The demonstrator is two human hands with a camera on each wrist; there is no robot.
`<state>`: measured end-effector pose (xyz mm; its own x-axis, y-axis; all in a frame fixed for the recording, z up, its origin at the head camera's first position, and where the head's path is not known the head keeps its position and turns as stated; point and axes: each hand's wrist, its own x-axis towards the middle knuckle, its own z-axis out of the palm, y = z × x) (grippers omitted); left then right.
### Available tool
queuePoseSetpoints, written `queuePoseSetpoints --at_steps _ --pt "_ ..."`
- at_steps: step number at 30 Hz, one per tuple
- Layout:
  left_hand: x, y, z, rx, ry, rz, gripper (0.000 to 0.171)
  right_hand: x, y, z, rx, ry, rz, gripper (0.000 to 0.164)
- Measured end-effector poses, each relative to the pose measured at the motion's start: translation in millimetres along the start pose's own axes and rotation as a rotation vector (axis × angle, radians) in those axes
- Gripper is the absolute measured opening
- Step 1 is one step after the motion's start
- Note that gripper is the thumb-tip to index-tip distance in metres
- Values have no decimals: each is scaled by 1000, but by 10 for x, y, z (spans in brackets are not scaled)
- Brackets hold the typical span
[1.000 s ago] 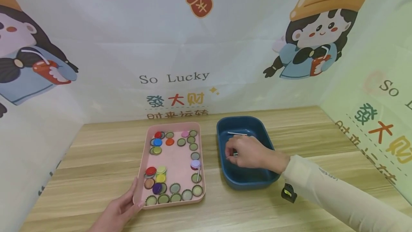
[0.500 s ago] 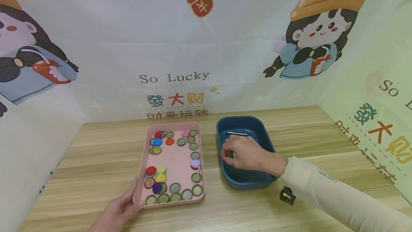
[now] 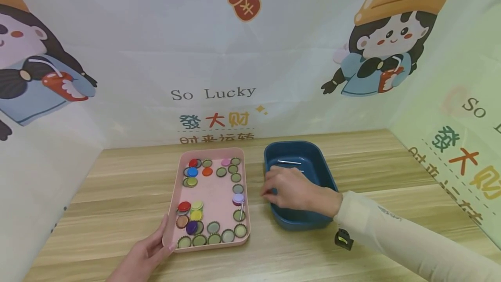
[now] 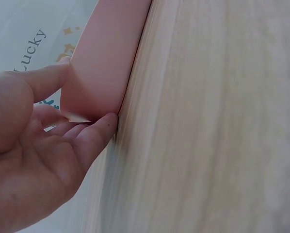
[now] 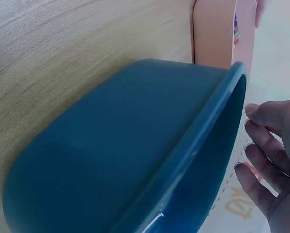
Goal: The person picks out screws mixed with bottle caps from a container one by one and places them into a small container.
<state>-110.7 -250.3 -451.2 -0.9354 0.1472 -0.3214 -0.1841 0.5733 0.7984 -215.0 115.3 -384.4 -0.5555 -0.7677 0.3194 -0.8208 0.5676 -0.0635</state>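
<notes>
My left hand (image 3: 142,251) grips the near-left corner of a pink tray (image 3: 205,193); the left wrist view shows the thumb on the rim and fingers under the corner. Bottle caps, some coloured such as the red cap (image 3: 184,206), lie along the tray's sides, and a thin metal pin (image 3: 242,211) rests at its right. Over the left rim of a deep blue bin (image 3: 301,225) hovers my right hand (image 3: 289,188). Its thumb and forefinger tips are close together, other fingers loosely bent (image 5: 261,191); nothing shows between them. A metal pin (image 3: 289,162) lies inside the bin.
Both containers stand on a wood-grain table (image 3: 129,186), a narrow gap between them. A printed cloth wall (image 3: 133,99) rises behind the table, with another at the right. A small black device (image 3: 343,239) shows below the right sleeve.
My right hand has moved left from inside the bin to above its left rim, uncovering part of another pin in the bin. The left hand and tray stay put.
</notes>
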Motion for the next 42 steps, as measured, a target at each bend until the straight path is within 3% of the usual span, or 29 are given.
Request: queuePoseSetpoints --at_steps 9,17,24,42 --pt "-4 -13 -10 -11 -8 40 79 54 -33 55 14 26 -70 5" --pt "-5 -5 -15 -14 -10 24 80 146 -97 78 39 -80 -82 11" --pt "-7 -11 -9 -11 -3 22 80 206 -126 158 22 -94 -145 12" --pt "-22 -7 3 0 6 -5 81 423 -210 238 10 -216 -166 12"
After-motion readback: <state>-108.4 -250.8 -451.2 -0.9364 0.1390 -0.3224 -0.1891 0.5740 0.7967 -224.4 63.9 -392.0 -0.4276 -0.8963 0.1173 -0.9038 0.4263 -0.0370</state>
